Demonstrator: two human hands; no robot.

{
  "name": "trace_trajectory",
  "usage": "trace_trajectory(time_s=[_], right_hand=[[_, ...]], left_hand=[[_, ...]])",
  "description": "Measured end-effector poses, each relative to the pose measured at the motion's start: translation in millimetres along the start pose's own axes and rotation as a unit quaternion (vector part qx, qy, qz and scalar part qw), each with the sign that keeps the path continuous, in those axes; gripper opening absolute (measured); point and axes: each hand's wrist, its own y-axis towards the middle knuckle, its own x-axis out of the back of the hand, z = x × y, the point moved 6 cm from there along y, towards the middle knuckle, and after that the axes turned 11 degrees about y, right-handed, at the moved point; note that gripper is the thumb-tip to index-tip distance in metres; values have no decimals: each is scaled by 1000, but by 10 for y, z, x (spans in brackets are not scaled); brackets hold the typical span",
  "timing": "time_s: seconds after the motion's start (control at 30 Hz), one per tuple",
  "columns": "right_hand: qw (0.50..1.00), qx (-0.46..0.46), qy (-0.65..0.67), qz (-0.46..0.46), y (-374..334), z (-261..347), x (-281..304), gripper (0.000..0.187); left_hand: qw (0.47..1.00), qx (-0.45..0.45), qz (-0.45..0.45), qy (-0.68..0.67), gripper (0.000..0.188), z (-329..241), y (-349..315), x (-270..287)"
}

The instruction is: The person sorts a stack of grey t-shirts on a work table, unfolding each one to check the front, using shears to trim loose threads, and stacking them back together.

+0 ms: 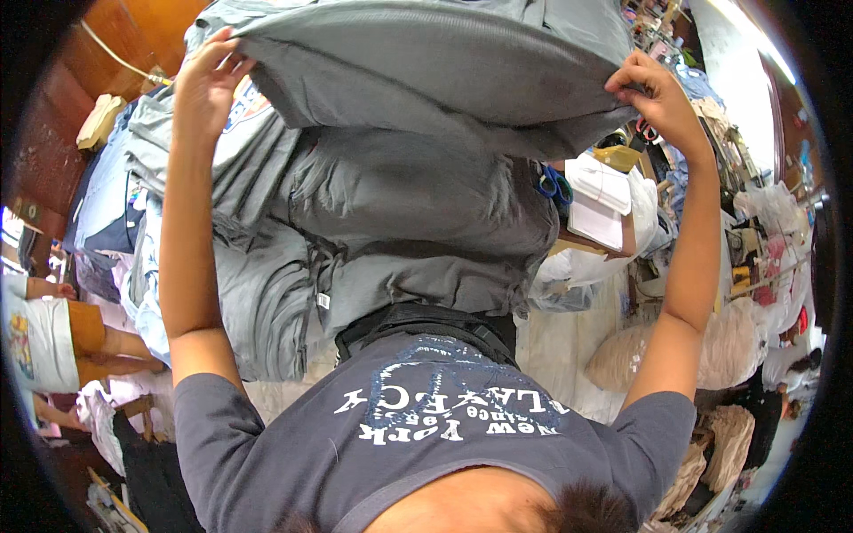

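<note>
My left hand (206, 87) and my right hand (657, 98) are both raised, arms stretched forward and wide apart. Between them hangs a grey knit garment (426, 84), pulled taut along its far edge and sagging in the middle. My left fingers pinch its left end, and my right thumb and fingers pinch the right end. Beneath it lies a heap of similar grey garments (418, 200), spilling down toward my waist, with a small white label (323, 301) on one. A grey piece with a colourful print (247, 108) shows beside my left forearm.
At the right, blue-handled scissors (556, 185) and a pad of white paper (597, 200) lie by the heap. Large filled plastic bags (675, 351) stand on the floor. Blue clothes (111, 204) are piled at the left, and another person's legs (98, 342) show nearby.
</note>
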Motion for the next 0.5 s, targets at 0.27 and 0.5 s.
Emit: trace_trajectory(time_s=[0.27, 0.5], right_hand=[[941, 48, -245, -229, 142, -25, 296, 33], [975, -37, -201, -91, 238, -699, 167, 47]], left_hand=[[834, -198, 20, 514, 32, -48, 59, -269], [600, -251, -70, 756, 46, 55, 139, -100]])
